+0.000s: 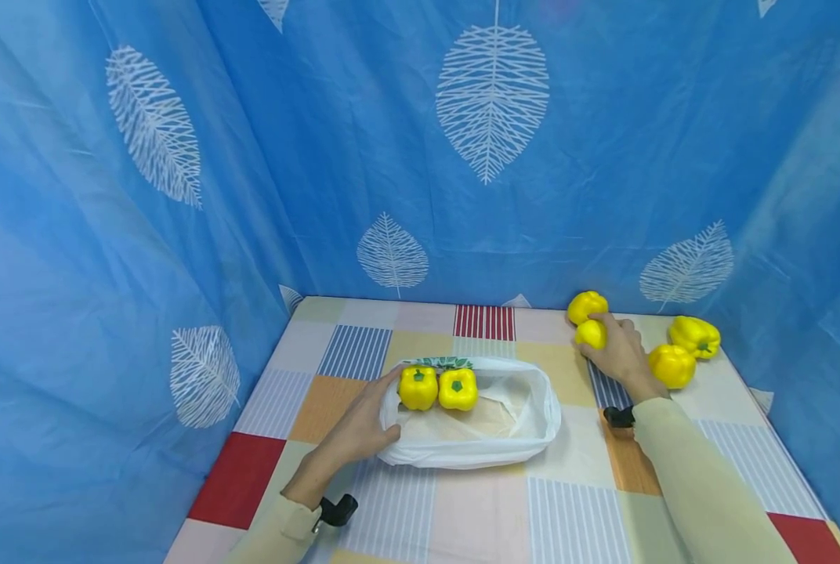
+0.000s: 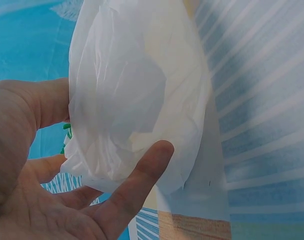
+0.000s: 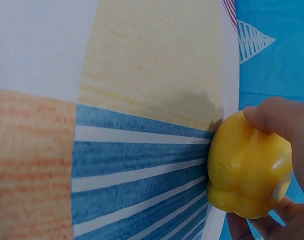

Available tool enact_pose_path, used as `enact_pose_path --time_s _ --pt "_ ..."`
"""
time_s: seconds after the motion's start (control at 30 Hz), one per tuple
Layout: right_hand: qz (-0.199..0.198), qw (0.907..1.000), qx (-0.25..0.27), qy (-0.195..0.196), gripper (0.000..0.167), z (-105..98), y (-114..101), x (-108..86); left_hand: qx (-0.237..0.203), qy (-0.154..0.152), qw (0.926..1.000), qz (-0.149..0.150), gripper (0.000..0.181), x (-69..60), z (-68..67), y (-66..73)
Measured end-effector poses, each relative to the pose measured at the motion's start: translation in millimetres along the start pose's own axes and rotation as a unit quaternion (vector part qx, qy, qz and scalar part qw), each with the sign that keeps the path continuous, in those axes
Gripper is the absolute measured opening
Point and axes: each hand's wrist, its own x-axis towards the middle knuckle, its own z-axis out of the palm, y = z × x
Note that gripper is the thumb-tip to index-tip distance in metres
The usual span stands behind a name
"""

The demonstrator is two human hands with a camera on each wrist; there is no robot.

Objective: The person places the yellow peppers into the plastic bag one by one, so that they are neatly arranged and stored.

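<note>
Though lost to the left wrist view behind the white bag (image 2: 127, 90), plain from the head: two bagged peppers (image 1: 458, 389) at its left end. Gripping that end with the left hand (image 1: 367, 415), pinching a yellow pepper (image 3: 249, 167) with the right hand (image 1: 620, 356) at the far right of the table (image 1: 476, 509) (thumb clear up close). Crowding nearby: a partly covered rear pepper (image 1: 587, 302), two loose peppers (image 1: 671, 366), blue curtain (image 1: 490, 227) behind. Hard to tell: pepper lifted or touching down.

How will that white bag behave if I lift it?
The white bag will probably flop, its thin film being creased. It may hang unevenly, since the two yellow peppers inside sit near its left end. The rim might crumple where the left hand grips.
</note>
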Motion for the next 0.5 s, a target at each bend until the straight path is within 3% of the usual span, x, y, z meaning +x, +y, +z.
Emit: enact_pose_path --time_s 0.3,0.5 --pt "-0.003 0.9999 0.01 0.007 0.073 -1 -4 -6.0 -0.008 -0.006 0.9999 -0.003 0.105 2.4 2.3 -1.3" --pt "-0.026 0.9991 0.023 0.024 0.07 -2 -11 -11.9 -0.014 -0.01 0.9998 -0.004 0.106 5.2 2.6 -2.1"
